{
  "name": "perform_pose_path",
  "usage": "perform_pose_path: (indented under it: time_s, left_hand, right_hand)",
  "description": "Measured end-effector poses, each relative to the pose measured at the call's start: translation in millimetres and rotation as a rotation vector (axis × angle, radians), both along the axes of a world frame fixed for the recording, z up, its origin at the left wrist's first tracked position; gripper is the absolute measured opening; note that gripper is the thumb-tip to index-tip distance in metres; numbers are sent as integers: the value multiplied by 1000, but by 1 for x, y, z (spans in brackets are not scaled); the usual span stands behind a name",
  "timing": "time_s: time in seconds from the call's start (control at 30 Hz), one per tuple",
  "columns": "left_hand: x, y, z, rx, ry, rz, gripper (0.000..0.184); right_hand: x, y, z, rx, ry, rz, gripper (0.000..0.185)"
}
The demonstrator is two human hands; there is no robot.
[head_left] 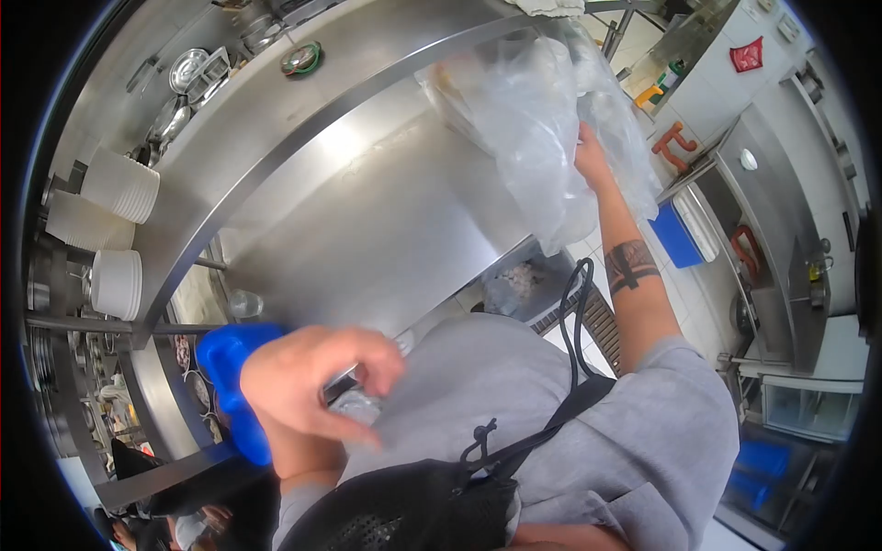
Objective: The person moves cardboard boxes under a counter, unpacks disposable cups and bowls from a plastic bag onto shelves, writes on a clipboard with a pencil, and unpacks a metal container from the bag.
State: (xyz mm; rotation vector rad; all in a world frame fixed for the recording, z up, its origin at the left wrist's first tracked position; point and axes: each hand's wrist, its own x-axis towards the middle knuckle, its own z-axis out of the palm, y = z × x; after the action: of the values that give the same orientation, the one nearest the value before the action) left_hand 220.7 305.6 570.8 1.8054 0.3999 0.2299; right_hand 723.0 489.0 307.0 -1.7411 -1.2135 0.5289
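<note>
My right hand [589,158] is closed on a large, translucent plastic bag [537,138], held up over the right end of a steel counter [367,211]. Folds of the bag hide most of those fingers, and its contents are hard to make out. At the lower left, my left hand [322,381] is raised beside my grey shirt, smeared by motion. Its thumb and fingers are curved but apart. A shiny edge and something clear show through the gap, seemingly behind the hand. Just left of it is a bright blue plastic object [234,381].
Stacked white tubs [119,188] stand on the shelf at left. A small green-rimmed object [301,59] lies on the raised steel shelf. Below the counter edge sits a grey bin [528,280] with a bag in it. A blue container [680,230] stands at right. Other people's hands [216,517] show at lower left.
</note>
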Motion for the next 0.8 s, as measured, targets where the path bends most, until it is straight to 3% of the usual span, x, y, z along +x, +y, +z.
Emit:
perform_pose_path:
  time_s: [0.07,0.17,0.2,0.27,0.33,0.37,0.47,0.53,0.6,0.8]
  left_hand:
    - [14,-5,-9,-69,-265,-226,34]
    - [38,-11,-1,40,-522,-439,21]
    - [50,-17,5,174,-669,-317,22]
    - [59,-38,2,302,-703,-152,29]
    - [68,-56,-2,561,-764,212,29]
    - [78,-59,7,425,-802,213,20]
    - [106,-79,5,487,-885,426,21]
    - [108,-78,14,497,-869,420,26]
    - [96,-64,22,551,-757,124,19]
    - [86,-81,44,602,-682,193,22]
  right_hand:
    - [-21,1,27,199,-45,155,55]
    - [-24,31,26,265,-143,250,55]
    - [-25,43,24,252,-176,253,55]
    - [-27,67,16,219,-238,269,55]
    - [-29,89,11,186,-298,285,55]
    - [-29,97,11,170,-326,289,56]
    - [-29,115,9,139,-371,303,56]
    - [-27,121,10,123,-389,312,56]
    - [-23,122,8,109,-398,317,56]
    - [-16,122,8,91,-417,327,57]
